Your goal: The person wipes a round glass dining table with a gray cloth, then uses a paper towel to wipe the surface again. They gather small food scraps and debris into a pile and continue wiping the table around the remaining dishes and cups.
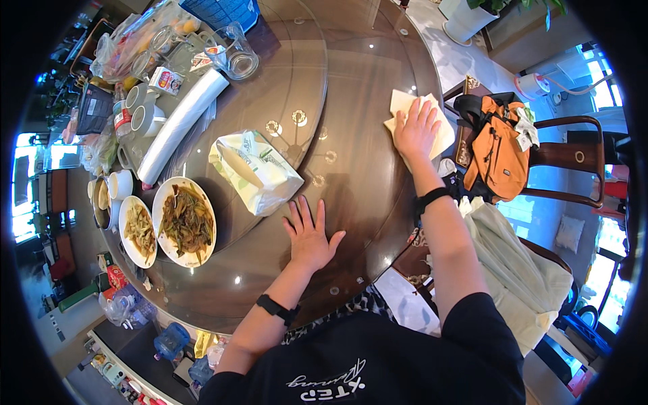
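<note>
My right hand lies flat on a folded cream cloth at the right edge of a round, glass-topped wooden table. Nearer to me, my left hand rests on the tabletop with its fingers spread and nothing in it. Just beyond its fingertips is a soft pack of tissues at the edge of the glass turntable. To the left of the pack stand a plate of cooked food with dark and green pieces and a smaller plate of pale food.
A roll of clear plastic, white mugs, a glass pitcher and a plastic bag of fruit crowd the turntable's far left. Right of the table, an orange backpack sits on a wooden chair; a pale cloth drapes another.
</note>
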A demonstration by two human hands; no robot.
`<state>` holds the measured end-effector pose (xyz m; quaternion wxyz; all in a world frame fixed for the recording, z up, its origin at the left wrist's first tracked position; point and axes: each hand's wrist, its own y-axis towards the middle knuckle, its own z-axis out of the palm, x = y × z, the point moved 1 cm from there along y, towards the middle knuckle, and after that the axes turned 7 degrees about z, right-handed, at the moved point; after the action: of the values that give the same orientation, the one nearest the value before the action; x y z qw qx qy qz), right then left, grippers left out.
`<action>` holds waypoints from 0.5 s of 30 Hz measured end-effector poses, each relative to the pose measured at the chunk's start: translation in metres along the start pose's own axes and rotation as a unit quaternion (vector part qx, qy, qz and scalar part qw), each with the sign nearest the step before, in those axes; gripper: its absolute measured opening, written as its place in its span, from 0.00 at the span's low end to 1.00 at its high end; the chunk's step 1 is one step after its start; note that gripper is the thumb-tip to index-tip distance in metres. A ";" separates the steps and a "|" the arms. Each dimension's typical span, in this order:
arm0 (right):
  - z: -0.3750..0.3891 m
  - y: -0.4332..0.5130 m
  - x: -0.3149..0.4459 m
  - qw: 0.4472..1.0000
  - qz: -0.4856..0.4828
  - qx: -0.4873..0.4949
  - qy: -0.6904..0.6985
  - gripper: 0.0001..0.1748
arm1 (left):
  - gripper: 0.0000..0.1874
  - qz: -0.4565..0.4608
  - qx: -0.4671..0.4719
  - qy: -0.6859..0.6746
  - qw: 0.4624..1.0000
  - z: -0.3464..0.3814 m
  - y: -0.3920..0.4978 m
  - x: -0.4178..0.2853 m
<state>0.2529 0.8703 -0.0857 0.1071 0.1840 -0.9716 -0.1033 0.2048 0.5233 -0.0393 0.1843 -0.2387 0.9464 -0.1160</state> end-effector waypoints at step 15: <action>-0.003 -0.001 0.110 0.881 -0.428 0.097 0.176 0.28 | 0.50 0.005 -0.027 0.002 1.000 0.011 -0.001 0.002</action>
<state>0.1538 0.8272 -0.0648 0.2034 0.6065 -0.7685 -0.0097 0.2082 0.5206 -0.0495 0.1762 -0.2384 0.9508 -0.0904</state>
